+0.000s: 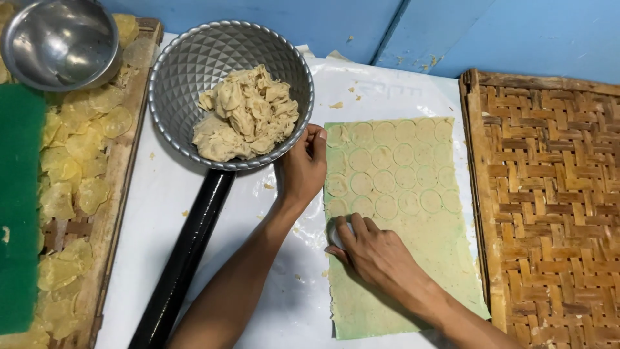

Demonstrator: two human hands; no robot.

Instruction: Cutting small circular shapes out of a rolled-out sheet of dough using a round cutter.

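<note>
On white work surface [213, 258], centre: dough sheet [413, 258] with cut circles at far end. Right hand [378, 252] fingers closed on round cutter [337, 231], near-left edge. Left hand [302, 167] fingers flat, pinning far-left edge. Risk: sheet tearing if cutter overlaps neighbouring circle.

The right hand [378, 252] presses a round cutter [337, 232] into the green dough sheet [413, 213] marked with circles. The left hand [302, 169] rests on the sheet's edge, beside a bowl [187, 71] of dough scraps [247, 115].
</note>
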